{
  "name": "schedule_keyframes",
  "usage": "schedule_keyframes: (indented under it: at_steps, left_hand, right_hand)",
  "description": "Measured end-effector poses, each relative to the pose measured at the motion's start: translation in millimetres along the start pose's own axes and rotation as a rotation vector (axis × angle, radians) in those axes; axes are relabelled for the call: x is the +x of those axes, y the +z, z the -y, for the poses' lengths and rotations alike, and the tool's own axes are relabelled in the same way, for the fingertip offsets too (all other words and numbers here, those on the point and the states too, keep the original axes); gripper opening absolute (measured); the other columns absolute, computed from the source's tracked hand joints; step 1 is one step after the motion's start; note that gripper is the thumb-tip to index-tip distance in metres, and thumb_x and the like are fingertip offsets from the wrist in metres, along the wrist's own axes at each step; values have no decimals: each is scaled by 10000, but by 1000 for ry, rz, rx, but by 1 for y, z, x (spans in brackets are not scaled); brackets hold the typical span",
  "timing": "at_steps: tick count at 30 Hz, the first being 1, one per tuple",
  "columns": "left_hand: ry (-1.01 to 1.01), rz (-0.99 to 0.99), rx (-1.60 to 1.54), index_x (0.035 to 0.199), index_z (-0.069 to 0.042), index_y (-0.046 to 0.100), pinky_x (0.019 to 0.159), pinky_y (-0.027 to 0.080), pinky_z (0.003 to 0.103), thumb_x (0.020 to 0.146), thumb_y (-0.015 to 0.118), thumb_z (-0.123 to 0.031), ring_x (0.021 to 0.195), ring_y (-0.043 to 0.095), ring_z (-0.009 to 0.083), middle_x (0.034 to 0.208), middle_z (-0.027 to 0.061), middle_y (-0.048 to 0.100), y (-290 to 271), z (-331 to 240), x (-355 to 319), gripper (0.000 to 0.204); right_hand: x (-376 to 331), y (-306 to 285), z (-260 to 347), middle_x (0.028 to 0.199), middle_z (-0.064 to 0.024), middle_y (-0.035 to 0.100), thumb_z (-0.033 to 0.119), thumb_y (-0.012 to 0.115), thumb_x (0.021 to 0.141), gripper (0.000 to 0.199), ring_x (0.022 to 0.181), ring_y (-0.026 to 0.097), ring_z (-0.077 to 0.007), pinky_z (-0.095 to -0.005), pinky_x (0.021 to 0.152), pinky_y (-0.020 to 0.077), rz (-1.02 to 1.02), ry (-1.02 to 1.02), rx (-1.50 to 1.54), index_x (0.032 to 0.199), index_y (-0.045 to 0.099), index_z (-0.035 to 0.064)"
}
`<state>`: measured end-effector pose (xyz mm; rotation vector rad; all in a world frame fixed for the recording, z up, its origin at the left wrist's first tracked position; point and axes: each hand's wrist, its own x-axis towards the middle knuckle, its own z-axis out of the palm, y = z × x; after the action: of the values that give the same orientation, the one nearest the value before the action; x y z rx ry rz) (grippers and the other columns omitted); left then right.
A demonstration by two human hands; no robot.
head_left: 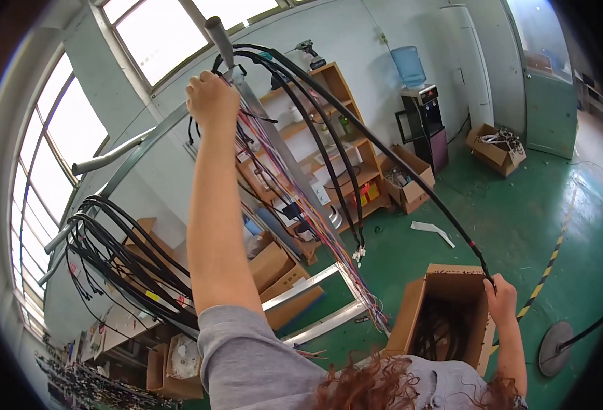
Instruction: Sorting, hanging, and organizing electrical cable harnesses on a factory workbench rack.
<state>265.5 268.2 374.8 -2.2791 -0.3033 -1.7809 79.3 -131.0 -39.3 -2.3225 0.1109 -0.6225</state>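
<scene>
Black cables (329, 116) arch over a metal rack bar (221, 42) as we hang them: our left hand (211, 101) is raised, its fingers closed around the bundle of black and coloured wires (295, 198) just below the bar, while our right hand (501, 298) pinches one cable's lower end above an open cardboard box (445, 314) on the green floor (520, 205). More black cable loops (110, 253) hang at left; wooden shelves (335, 157) stand behind.
</scene>
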Motion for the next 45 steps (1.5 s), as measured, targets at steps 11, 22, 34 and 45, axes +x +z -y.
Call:
schedule_keyframes:
  at_steps: [11, 22, 34, 45]
  left_hand:
    - [-67, 159, -593, 861, -31, 626, 832, 398, 350, 722, 487, -54, 941, 502, 290, 932, 111, 588, -71, 17, -115, 198]
    - [233, 328, -1313, 849, 16, 559, 858, 393, 352, 842, 420, -85, 925, 524, 251, 962, 142, 587, -103, -59, -278, 173]
    - [-1060, 1178, -2079, 622, -137, 278, 374, 160, 238, 904, 418, -422, 404, 175, 59, 497, -41, 197, -65, 13, -393, 426]
    - [-1, -25, -774, 915, 5, 417, 688, 390, 306, 868, 495, -228, 803, 451, 201, 957, 121, 427, -64, 2, -378, 250]
  right_hand:
    - [12, 46, 14, 810, -173, 606, 229, 530, 843, 328, 756, 567, -373, -413, 673, 446, 70, 1, -189, 1116, 438, 75]
    - [21, 40, 140, 515, -88, 424, 330, 643, 779, 600, 462, 430, -212, -339, 462, 339, 690, -200, 582, 1261, 350, 127]
    - [-131, 111, -105, 744, -138, 593, 252, 465, 859, 168, 726, 587, -350, -459, 618, 465, 605, 301, -284, 862, 488, 86]
    - [-119, 65, -47, 834, -129, 540, 61, 510, 783, 106, 731, 567, -340, -421, 585, 462, -209, 199, -195, 885, 492, 86]
